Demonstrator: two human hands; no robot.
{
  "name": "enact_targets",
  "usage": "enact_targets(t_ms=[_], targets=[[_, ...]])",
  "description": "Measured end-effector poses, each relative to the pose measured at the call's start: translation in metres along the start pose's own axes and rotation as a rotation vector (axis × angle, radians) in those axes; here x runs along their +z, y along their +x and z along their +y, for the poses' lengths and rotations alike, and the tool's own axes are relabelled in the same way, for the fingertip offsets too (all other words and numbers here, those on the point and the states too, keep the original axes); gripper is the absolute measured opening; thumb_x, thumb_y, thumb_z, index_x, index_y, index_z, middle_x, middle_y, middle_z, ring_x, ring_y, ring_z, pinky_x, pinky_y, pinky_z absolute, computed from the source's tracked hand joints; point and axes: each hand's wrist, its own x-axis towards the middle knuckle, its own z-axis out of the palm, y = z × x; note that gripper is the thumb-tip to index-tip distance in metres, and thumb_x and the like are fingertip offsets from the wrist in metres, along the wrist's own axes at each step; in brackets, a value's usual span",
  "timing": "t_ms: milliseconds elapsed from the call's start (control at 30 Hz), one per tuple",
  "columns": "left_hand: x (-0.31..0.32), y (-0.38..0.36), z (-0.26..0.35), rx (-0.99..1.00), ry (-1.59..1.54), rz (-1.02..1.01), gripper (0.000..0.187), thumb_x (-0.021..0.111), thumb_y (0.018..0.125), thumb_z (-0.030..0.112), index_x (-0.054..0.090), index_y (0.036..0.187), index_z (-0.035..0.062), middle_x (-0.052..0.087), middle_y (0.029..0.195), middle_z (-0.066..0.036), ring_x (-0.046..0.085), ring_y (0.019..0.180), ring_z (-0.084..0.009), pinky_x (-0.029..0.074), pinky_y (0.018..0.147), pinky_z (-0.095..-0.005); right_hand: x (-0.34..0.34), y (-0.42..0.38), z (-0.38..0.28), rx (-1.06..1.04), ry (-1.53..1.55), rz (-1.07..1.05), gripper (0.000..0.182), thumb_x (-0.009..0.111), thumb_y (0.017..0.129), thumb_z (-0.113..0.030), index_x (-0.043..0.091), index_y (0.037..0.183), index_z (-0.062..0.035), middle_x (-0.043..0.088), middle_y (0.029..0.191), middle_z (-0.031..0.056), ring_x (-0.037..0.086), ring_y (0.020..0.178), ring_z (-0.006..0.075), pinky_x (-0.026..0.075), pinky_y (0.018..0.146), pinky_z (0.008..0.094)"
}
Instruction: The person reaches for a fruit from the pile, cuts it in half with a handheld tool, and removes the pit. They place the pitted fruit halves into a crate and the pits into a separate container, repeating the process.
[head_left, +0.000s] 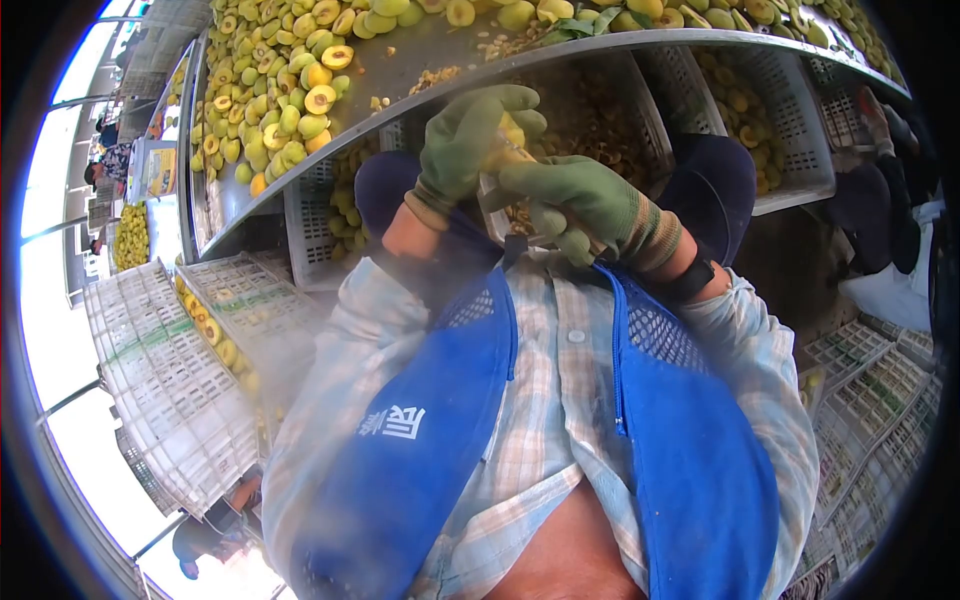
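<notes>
My left hand, in a green knit glove, is closed around a yellow peach in front of my chest. My right hand, gloved the same way, is closed just beside it, its thumb and finger close to the fruit. A short, knife-like tool with a grey metal blade shows beneath the fruit; its tan handle end pokes out of my right fist. The fingers hide most of the tool and the lower side of the peach.
A metal table with a raised rim holds heaps of halved peaches. Below its edge stand white plastic crates with fruit and a bin of pits. Stacked crates stand left; another person's gloved hand is at right.
</notes>
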Motion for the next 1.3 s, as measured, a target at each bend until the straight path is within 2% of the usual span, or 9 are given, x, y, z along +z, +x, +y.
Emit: enact_targets(t_ms=[133,433,533,800,833,900,1033,1200,1300], targets=[[0.005,0.003,-0.011,0.058,-0.086,0.067,0.039,0.045,0.102,0.025,0.06,0.121,-0.0051,0.071,0.099,-0.018,0.067,0.072,-0.0187,0.058,0.064,-0.0277,-0.01,0.012,0.015,0.074,0.492,-0.273,0.037,0.056,0.099,-0.034,0.066,0.103,0.0009,0.055,0.057,-0.0038,0.048,0.038,0.0046,0.038,0.033,0.0188],[0.03,0.017,-0.022,0.09,-0.041,0.318,0.036,0.048,0.101,0.027,0.06,0.123,0.0004,0.071,0.098,-0.015,0.064,0.061,-0.0136,0.055,0.055,-0.0258,-0.009,0.031,0.028,-0.014,0.691,-0.221,0.035,0.052,0.101,-0.035,0.065,0.101,-0.0025,0.052,0.057,-0.0074,0.043,0.037,0.0032,0.038,0.033,0.0183],[0.03,0.027,-0.032,0.126,0.004,0.382,0.037,0.047,0.102,0.03,0.059,0.124,0.002,0.07,0.1,-0.014,0.064,0.063,-0.0129,0.055,0.056,-0.025,-0.014,0.04,0.033,-0.141,0.899,-0.489,0.035,0.051,0.101,-0.036,0.064,0.102,-0.0029,0.05,0.056,-0.0086,0.043,0.038,0.0038,0.04,0.036,0.0189],[-0.012,0.062,-0.059,0.427,0.532,0.364,0.051,0.044,0.101,0.042,0.048,0.135,0.0041,0.066,0.113,-0.017,0.068,0.074,-0.0224,0.056,0.065,-0.0293,-0.03,0.036,0.013,-0.222,0.599,0.071,0.043,0.049,0.101,-0.041,0.061,0.111,-0.0008,0.055,0.065,-0.0033,0.048,0.046,0.006,0.04,0.039,0.0204],[-0.015,0.058,-0.053,0.383,0.511,0.382,0.052,0.044,0.101,0.042,0.048,0.136,0.004,0.066,0.113,-0.018,0.068,0.075,-0.0239,0.056,0.066,-0.0306,-0.035,0.034,0.013,-0.124,0.491,0.09,0.044,0.05,0.1,-0.042,0.06,0.112,-0.0003,0.055,0.066,-0.0031,0.049,0.046,0.006,0.041,0.039,0.0207],[-0.021,0.044,-0.033,0.197,-0.11,0.367,0.055,0.045,0.1,0.044,0.047,0.138,0.0041,0.066,0.114,-0.018,0.07,0.077,-0.0261,0.057,0.066,-0.0305,-0.053,0.05,0.027,0.024,0.424,0.006,0.048,0.052,0.099,-0.044,0.059,0.113,0.0018,0.054,0.065,-0.003,0.049,0.047,0.0065,0.042,0.039,0.0219],[-0.078,0.001,-0.011,0.266,0.149,0.584,0.049,0.045,0.101,0.039,0.052,0.134,0.0035,0.065,0.118,-0.017,0.071,0.079,-0.0232,0.055,0.059,-0.0244,-0.045,0.057,0.015,-0.055,0.395,0.121,0.049,0.053,0.099,-0.043,0.058,0.114,0.0032,0.054,0.065,-0.002,0.05,0.046,0.008,0.043,0.039,0.023],[-0.174,-0.057,0.001,0.361,0.796,1.027,0.038,0.058,0.095,0.026,0.063,0.12,-0.0021,0.067,0.108,-0.012,0.064,0.09,-0.0216,0.052,0.08,-0.0341,-0.049,0.074,0.032,0.017,0.382,0.174,0.048,0.052,0.099,-0.042,0.057,0.114,0.0035,0.054,0.064,-0.0013,0.051,0.045,0.0087,0.045,0.039,0.0231],[-0.215,-0.061,0.009,0.159,1.085,1.091,0.034,0.059,0.093,0.024,0.065,0.116,-0.0012,0.067,0.112,-0.017,0.065,0.095,-0.0256,0.052,0.083,-0.0355,-0.045,0.083,0.037,0.088,0.371,0.171,0.049,0.053,0.099,-0.042,0.055,0.118,0.003,0.054,0.063,-0.0009,0.051,0.046,0.0104,0.045,0.041,0.0246]])
